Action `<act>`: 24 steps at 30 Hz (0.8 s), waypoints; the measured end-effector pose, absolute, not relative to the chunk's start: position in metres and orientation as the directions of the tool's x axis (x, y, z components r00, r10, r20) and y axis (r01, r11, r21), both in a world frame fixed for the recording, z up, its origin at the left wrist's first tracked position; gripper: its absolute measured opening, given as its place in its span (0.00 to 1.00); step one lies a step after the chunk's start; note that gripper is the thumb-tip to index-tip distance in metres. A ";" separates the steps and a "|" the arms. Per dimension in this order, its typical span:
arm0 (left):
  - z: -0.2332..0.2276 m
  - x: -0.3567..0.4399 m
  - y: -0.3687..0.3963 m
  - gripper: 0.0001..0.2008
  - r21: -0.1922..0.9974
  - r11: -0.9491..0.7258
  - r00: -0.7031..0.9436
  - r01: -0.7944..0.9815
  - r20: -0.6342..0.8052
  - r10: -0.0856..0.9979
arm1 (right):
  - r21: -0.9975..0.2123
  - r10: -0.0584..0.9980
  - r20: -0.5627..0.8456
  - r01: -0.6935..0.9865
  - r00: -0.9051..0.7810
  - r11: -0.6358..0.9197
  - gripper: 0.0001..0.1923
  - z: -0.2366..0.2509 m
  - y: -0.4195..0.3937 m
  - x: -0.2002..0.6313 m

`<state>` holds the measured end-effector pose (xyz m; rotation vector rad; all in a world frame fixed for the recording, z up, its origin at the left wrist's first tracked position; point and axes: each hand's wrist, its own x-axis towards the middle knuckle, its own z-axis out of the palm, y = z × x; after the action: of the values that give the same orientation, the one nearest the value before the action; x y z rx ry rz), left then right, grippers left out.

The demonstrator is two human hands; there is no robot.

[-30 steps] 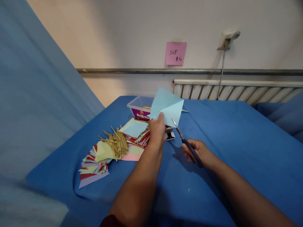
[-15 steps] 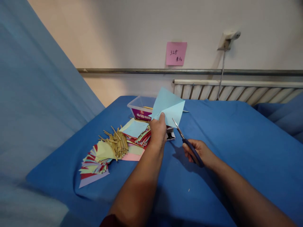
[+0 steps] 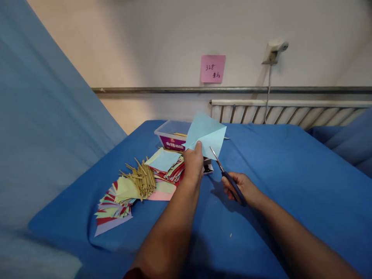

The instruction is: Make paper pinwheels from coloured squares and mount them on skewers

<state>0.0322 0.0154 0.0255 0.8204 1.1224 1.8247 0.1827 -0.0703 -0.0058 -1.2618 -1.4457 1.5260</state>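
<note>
My left hand (image 3: pixel 193 164) pinches a folded light-blue paper sheet (image 3: pixel 207 133) by its lower left corner and holds it up above the blue-covered table (image 3: pixel 285 186). My right hand (image 3: pixel 242 188) grips dark-handled scissors (image 3: pixel 225 176) just to the right. The blades point up-left and their tips meet the sheet's lower edge. Left of my left hand lies a spread of coloured paper pieces (image 3: pixel 116 205) with a bundle of thin wooden sticks (image 3: pixel 142 180) on top.
A clear plastic box (image 3: pixel 171 135) with a purple label stands behind the papers. A small dark object sits under the held sheet. A blue drape (image 3: pixel 43 128) hangs at the left. A radiator (image 3: pixel 285 112), a rail and a pink note (image 3: pixel 213 68) are on the far wall.
The hands, paper and scissors keep almost the same pose. The view has shifted slightly, so everything sits a little lower and to the left.
</note>
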 end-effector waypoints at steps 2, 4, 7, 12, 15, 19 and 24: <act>0.025 0.032 0.015 0.12 0.909 -0.292 -0.440 -0.299 0.140 0.887 | -0.980 0.935 -0.188 0.125 -0.301 -0.157 0.24 -0.006 -0.070 0.182; 0.024 0.033 0.014 0.12 0.910 -0.296 -0.437 -0.292 0.148 0.887 | -0.981 0.935 -0.186 0.114 -0.303 -0.158 0.24 -0.007 -0.070 0.181; 0.024 0.033 0.013 0.13 0.913 -0.291 -0.444 -0.285 0.144 0.885 | -0.981 0.932 -0.179 0.130 -0.316 -0.144 0.24 -0.006 -0.070 0.182; 0.025 0.033 0.014 0.13 0.914 -0.303 -0.446 -0.270 0.160 0.880 | -0.979 0.931 -0.185 0.139 -0.315 -0.148 0.24 -0.005 -0.070 0.182; 0.025 0.033 0.014 0.14 0.908 -0.314 -0.440 -0.276 0.171 0.881 | -0.978 0.929 -0.193 0.132 -0.315 -0.159 0.24 -0.006 -0.070 0.182; 0.026 0.034 0.012 0.14 0.917 -0.279 -0.428 -0.286 0.138 0.893 | -0.985 0.938 -0.159 0.113 -0.307 -0.130 0.24 -0.008 -0.069 0.181; 0.026 0.035 0.011 0.14 0.936 -0.255 -0.428 -0.241 0.133 0.894 | -0.986 0.945 -0.153 0.116 -0.289 -0.124 0.23 -0.009 -0.069 0.180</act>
<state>0.0346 0.0107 0.0256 0.8958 1.1646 1.7921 0.1800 -0.0685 -0.0091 -1.2295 -1.4361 1.4928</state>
